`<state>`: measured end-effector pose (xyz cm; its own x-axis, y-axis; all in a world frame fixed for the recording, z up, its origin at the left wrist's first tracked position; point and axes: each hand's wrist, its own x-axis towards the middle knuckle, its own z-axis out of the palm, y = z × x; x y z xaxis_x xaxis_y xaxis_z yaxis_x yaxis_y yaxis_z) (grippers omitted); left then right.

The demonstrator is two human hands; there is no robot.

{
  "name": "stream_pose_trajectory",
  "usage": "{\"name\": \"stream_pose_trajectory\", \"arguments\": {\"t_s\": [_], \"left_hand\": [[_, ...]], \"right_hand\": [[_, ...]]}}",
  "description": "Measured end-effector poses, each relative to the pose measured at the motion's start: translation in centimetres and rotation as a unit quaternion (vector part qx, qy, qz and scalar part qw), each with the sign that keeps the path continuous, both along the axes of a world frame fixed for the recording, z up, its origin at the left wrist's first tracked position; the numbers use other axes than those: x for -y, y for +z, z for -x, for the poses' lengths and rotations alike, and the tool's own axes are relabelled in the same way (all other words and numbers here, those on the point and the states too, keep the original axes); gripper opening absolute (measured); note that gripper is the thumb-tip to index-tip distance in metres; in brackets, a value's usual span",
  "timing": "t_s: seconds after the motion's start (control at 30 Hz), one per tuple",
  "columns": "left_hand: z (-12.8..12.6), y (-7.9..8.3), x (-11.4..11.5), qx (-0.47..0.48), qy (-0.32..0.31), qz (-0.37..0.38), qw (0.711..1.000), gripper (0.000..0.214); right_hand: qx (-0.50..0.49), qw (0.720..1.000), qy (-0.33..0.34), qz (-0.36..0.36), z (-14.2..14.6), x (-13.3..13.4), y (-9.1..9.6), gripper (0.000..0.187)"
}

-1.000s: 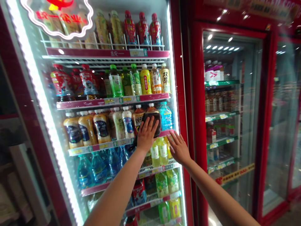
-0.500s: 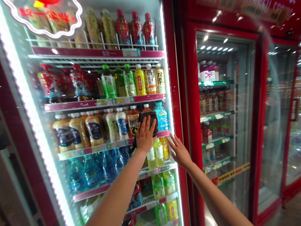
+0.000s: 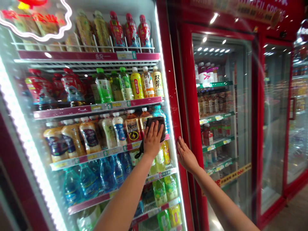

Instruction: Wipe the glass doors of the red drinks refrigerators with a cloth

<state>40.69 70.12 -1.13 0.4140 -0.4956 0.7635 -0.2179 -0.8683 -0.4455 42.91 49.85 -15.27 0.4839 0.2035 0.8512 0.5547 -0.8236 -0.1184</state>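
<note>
My left hand [image 3: 153,140] lies with fingers extended over a dark cloth [image 3: 156,123], pressing it against the glass front of a lit drinks cooler [image 3: 173,141]. A black loop hangs from the cloth's lower left. Behind the cloth are a dark-labelled bottle [image 3: 132,126] and a blue bottle [image 3: 159,111], both on the third shelf and partly covered. My right hand [image 3: 187,156] is at the cooler's red right edge, its fingers straight and its palm turned partly away. It holds nothing; whether it touches the frame I cannot tell.
Several shelves of bottles [image 3: 117,86] stand behind the glass. A bright light strip [image 3: 18,128] runs down the left side, with a round-edged sign [image 3: 36,19] above. To the right, another red-framed cooler [image 3: 187,96] has a yellow band [image 3: 234,175] across its door.
The left hand and cloth have slid right across the glass, uncovering more of the dark-labelled bottles. My right hand has shifted right onto the red edge area. The view has turned slightly right.
</note>
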Motion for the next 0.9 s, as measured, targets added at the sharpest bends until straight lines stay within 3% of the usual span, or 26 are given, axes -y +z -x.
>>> {"name": "stream_pose_trajectory", "arguments": {"t_s": [0.1, 0.17, 0.23, 0.33, 0.4, 0.63, 0.77, 0.9], "left_hand": [[0.1, -2.8, -0.8, -0.033, -0.040, -0.115, 0.992, 0.091], [-0.3, -3.0, -0.3, -0.057, -0.070, -0.187, 0.978, 0.081], [-0.9, -1.3, 1.1, -0.061, -0.078, -0.194, 0.976, 0.077], [-1.9, 2.0, 3.6, -0.043, -0.068, -0.120, 0.990, 0.085], [-2.3, 2.7, 4.6, -0.035, -0.065, -0.088, 0.993, 0.087], [-2.2, -1.4, 4.1, -0.079, -0.099, -0.216, 0.968, 0.070], [-2.4, -1.7, 5.3, -0.088, -0.093, -0.192, 0.973, 0.072], [-2.3, -5.1, 5.7, -0.096, -0.099, -0.197, 0.971, 0.063]], "right_hand": [[-0.009, 1.000, -0.008, 0.003, 0.1, -0.2, 0.0, 0.078], [-0.013, 1.000, -0.022, 0.009, 0.1, -0.1, 0.1, 0.076], [-0.014, 0.999, -0.036, 0.013, 0.1, 0.0, 0.1, 0.075], [-0.020, 0.999, -0.043, 0.018, 0.1, 0.2, 0.3, 0.078], [-0.028, 0.998, -0.046, 0.018, 0.2, 0.2, 0.4, 0.078], [-0.058, 0.997, -0.044, 0.041, 1.9, 1.1, -1.1, 0.072], [-0.051, 0.996, -0.066, 0.009, 3.0, 1.7, -1.2, 0.077], [-0.017, 0.998, -0.053, -0.040, 3.3, 1.4, -0.4, 0.079]]}}
